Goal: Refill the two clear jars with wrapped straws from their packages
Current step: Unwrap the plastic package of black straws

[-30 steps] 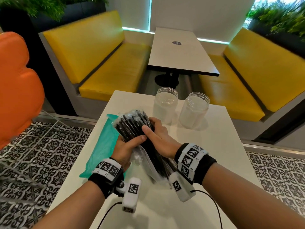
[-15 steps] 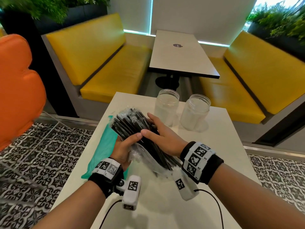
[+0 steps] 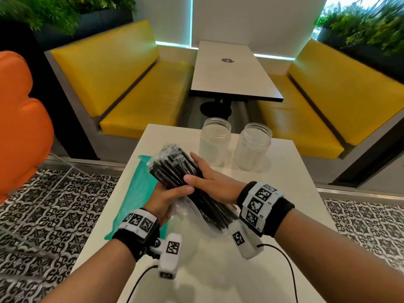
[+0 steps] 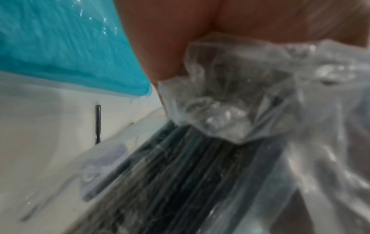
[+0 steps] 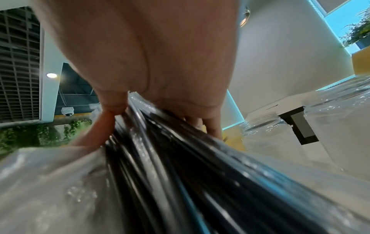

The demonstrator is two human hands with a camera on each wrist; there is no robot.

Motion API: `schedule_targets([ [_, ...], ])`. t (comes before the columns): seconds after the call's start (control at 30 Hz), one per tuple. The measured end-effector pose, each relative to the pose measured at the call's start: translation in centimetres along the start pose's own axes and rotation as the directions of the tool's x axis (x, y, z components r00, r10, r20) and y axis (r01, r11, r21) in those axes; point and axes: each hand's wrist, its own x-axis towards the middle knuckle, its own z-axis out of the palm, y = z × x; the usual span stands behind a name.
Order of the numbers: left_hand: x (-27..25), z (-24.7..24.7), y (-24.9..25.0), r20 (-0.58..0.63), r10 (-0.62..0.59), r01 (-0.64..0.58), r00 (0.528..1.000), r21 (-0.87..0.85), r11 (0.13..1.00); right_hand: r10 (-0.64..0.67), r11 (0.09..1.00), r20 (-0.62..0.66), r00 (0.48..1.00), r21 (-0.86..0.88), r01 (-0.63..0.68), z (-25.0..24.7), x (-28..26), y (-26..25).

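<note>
A bundle of black wrapped straws [image 3: 172, 165] sticks halfway out of its clear plastic package [image 3: 188, 217], held tilted above the white table [image 3: 273, 193]. My left hand [image 3: 166, 197] grips package and bundle from below, thumb laid across the top. My right hand [image 3: 209, 182] grips the bundle from the right side. Two clear jars [image 3: 215, 143] [image 3: 252, 149] stand upright beyond the hands, with no straws in them. The left wrist view shows crumpled package plastic [image 4: 230, 102] under the palm. In the right wrist view the straws [image 5: 180, 174] run under my right hand [image 5: 150, 55].
A teal straw package [image 3: 137, 193] lies flat along the table's left edge, partly under my left hand. Yellow benches [image 3: 140, 101] and a second table [image 3: 231, 71] stand beyond the jars. An orange seat [image 3: 19, 127] is at the left.
My right hand has shifted its hold, its fingers now spread along the right side of the bundle. The bundle, left hand and jars stay about where they were.
</note>
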Motion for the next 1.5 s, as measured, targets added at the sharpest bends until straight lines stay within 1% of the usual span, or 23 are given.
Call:
schedule_targets([
  [0.07, -0.1, 0.2, -0.3, -0.024, 0.045, -0.044, 0.999, 0.051, 0.998, -0.007, 1.0, -0.009, 1.0, -0.007, 0.007, 0.6, 0.0, -0.4],
  [0.13, -0.1, 0.5, -0.6, -0.06, 0.056, -0.053, 0.997, 0.048, 0.997, -0.002, 0.999, -0.044, 0.999, -0.053, 0.0, 1.1, 0.0, -0.5],
  [0.23, -0.1, 0.6, -0.7, -0.08, 0.022, -0.026, 0.997, -0.047, 0.999, 0.041, 0.993, -0.026, 0.999, -0.106, -0.044, 0.9, 0.1, -0.9],
  [0.3, 0.0, 0.5, -0.4, -0.066, -0.008, 0.0, 0.998, -0.125, 0.992, 0.034, 0.993, -0.076, 0.996, -0.112, -0.043, 0.3, 0.1, -1.1],
  [0.37, 0.0, 0.3, 0.0, -0.059, -0.01, 0.0, 0.998, -0.165, 0.986, 0.021, 0.996, -0.133, 0.991, -0.088, -0.033, -0.1, 0.2, -1.4],
  [0.47, 0.1, -0.1, 0.5, -0.053, 0.009, -0.018, 0.999, -0.185, 0.982, 0.004, 0.996, -0.143, 0.99, -0.088, -0.016, -0.4, 0.5, -1.4],
  [0.57, 0.1, -0.4, 0.9, -0.064, 0.018, -0.03, 0.998, -0.188, 0.982, -0.025, 0.993, -0.132, 0.991, -0.114, 0.009, -0.7, 0.6, -1.2],
  [0.67, 0.1, -0.3, 1.3, -0.05, 0.041, -0.048, 0.998, -0.155, 0.987, -0.012, 0.999, -0.151, 0.988, -0.046, 0.005, -0.8, 0.6, -0.7],
  [0.73, 0.2, -0.3, 1.4, -0.032, 0.043, -0.047, 0.999, -0.135, 0.99, -0.003, 0.999, -0.169, 0.986, -0.04, -0.004, -1.0, 0.6, -0.5],
  [0.83, 0.4, -0.5, 1.6, -0.035, 0.044, -0.047, 0.998, -0.109, 0.993, 0.026, 1.0, -0.191, 0.981, -0.001, -0.027, -1.4, 0.6, -0.4],
  [0.97, 0.5, -0.4, 1.6, -0.03, 0.042, -0.043, 0.999, -0.06, 0.997, 0.105, 0.994, -0.168, 0.98, 0.042, -0.099, -1.7, 0.8, -0.3],
  [1.13, 0.6, -0.4, 1.3, -0.028, 0.048, -0.049, 0.998, -0.017, 0.999, 0.073, 0.994, -0.168, 0.983, 0.096, -0.057, -1.1, 0.4, -1.3],
  [1.23, 0.5, -0.5, 1.1, -0.041, 0.023, -0.023, 0.999, -0.003, 1.0, 0.081, 0.996, -0.17, 0.982, 0.059, -0.071, 0.1, 0.9, -1.1],
  [1.33, 0.3, -0.6, 1.2, -0.029, 0.005, -0.005, 1.0, 0.01, 1.0, 0.064, 0.997, -0.13, 0.989, 0.048, -0.059, 0.7, 1.3, -0.4],
  [1.5, 0.1, -0.5, 1.5, -0.012, 0.01, -0.01, 1.0, 0.034, 0.999, 0.11, 0.989, -0.026, 0.994, 0.104, -0.107, 0.8, 0.9, -0.1],
])
